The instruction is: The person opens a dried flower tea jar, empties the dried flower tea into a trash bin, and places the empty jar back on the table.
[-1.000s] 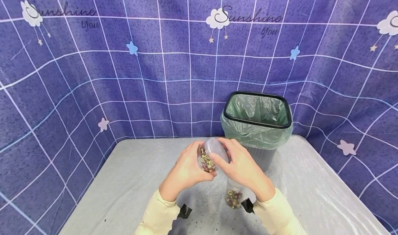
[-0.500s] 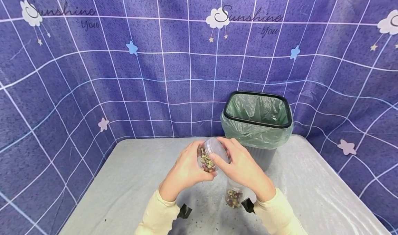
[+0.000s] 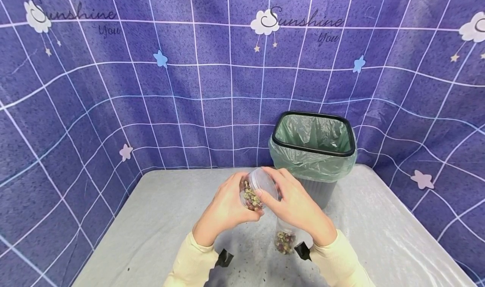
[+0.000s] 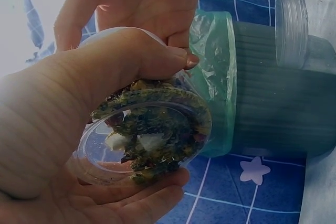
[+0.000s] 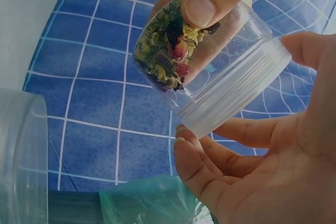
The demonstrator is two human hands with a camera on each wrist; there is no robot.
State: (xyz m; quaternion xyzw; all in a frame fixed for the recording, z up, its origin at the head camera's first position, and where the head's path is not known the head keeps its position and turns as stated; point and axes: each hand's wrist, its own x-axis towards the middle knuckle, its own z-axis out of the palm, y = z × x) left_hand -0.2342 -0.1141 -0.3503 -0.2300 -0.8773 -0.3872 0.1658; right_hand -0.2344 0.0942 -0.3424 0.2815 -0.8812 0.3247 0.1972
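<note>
Barely anything has shifted in the last second: my left hand (image 3: pixel 221 205) grips the tilted jar (image 3: pixel 245 196) of dried flowers (image 5: pixel 176 51) above the desk (image 3: pixel 178 207), my right hand (image 3: pixel 293 198) holds its lid (image 3: pixel 267 181), which remains on; the other jar (image 3: pixel 285 240) stands nearer me.

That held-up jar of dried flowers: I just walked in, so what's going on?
A person's left grip holds the tilted clear jar by its body, above the table; the right grip holds its lid, which is on. Dried flowers are inside. A second jar with similar contents stands on the table near a lined bin.
</note>
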